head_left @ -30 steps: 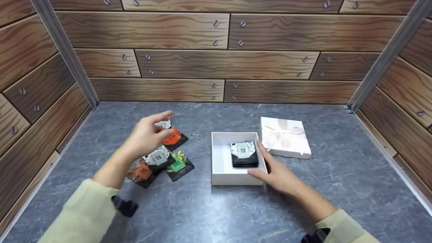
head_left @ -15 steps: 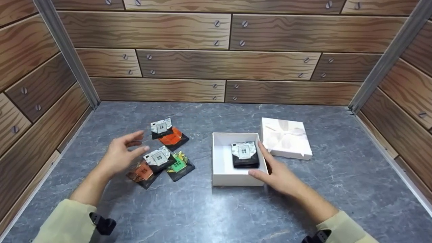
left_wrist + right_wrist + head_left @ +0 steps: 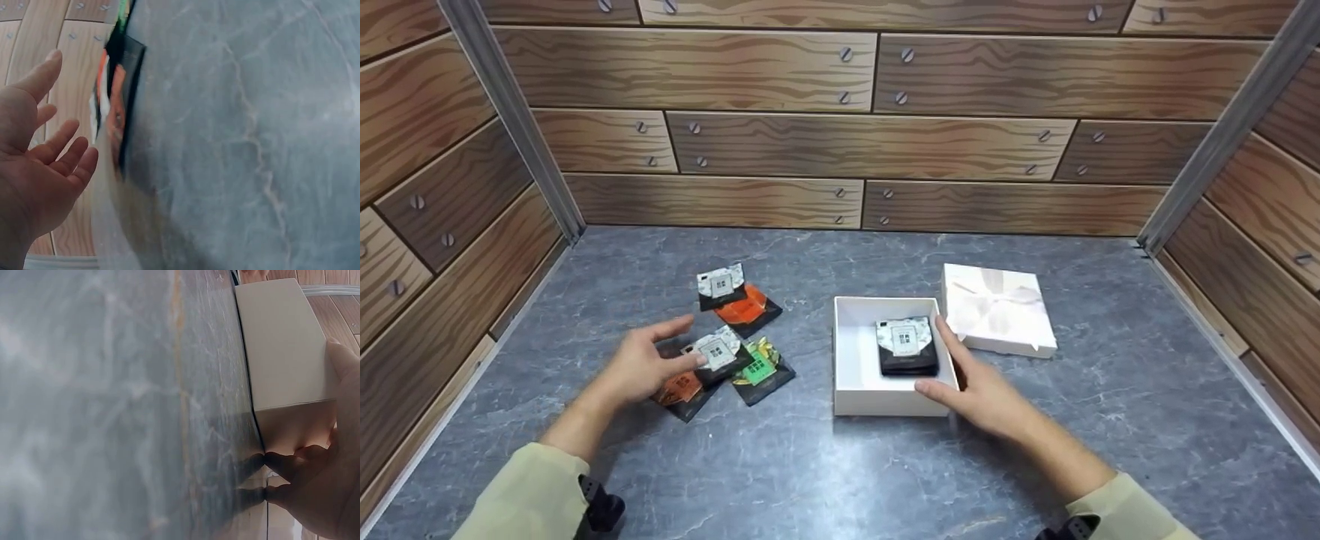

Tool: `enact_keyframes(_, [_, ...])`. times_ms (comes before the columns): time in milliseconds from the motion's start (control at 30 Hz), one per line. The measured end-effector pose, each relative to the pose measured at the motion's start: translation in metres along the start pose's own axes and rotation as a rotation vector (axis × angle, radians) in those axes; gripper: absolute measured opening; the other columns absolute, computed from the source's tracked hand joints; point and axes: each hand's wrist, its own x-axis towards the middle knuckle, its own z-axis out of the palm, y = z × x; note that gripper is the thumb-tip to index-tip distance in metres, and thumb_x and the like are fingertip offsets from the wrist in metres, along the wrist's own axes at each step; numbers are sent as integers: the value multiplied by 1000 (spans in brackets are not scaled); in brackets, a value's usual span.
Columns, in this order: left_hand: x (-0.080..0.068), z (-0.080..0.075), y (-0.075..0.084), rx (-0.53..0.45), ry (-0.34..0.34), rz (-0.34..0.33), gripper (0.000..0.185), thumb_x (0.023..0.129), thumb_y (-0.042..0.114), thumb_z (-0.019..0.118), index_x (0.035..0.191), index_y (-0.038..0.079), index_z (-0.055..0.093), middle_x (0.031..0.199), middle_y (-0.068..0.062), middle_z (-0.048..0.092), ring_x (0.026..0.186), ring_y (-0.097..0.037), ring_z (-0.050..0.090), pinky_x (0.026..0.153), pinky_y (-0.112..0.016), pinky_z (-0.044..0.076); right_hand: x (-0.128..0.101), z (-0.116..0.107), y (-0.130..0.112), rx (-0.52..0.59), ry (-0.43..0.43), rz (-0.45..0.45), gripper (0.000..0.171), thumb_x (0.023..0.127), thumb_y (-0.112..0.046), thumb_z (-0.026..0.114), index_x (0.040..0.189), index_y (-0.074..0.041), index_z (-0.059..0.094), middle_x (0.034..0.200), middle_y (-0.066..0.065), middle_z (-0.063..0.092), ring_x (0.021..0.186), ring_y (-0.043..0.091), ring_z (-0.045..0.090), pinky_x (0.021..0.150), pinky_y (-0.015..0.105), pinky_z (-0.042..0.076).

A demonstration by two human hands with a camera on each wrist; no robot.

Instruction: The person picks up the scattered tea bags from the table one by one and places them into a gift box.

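Left hand (image 3: 649, 365): fingers loose, grasping nothing, at 9 o'clock of the silver-topped packet (image 3: 717, 350). Right hand (image 3: 976, 388): fingers straight against the white box (image 3: 855, 360), its 4 o'clock corner, worktop (image 3: 825, 472) centre. Black packet (image 3: 907, 345) inside.

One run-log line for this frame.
left hand: open, reaching packets | right hand: steadies white box | box: one packet | lid: off

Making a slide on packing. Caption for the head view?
Left hand reaches for loose packets; right hand steadies a white box holding one packet.
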Motion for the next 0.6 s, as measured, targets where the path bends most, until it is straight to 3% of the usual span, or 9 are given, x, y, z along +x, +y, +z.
enact_keyframes(167, [5,6,-6,32,-29,13,81,88,24,89,155,-1,51,154,-25,53,145,-44,45,123,-58,30,-1,1,2,3,-2,14,102,96,-56,73,172,-28,12,160,34,39,133,57,52,113,71,37])
enact_keyframes(400, [10,9,-9,18,-58,-33,88,84,28,93,158,6,50,157,-27,49,129,-35,53,115,-51,36,0,0,1,3,2,-1,100,97,-54,73,172,-23,15,160,33,40,137,54,49,115,68,36])
enact_keyframes(600, [11,12,-12,82,-55,-10,88,84,29,93,158,6,50,158,-28,47,144,-43,44,123,-58,28,0,-1,0,-5,-1,12,100,97,-56,72,172,-26,14,160,33,39,138,56,49,115,70,35])
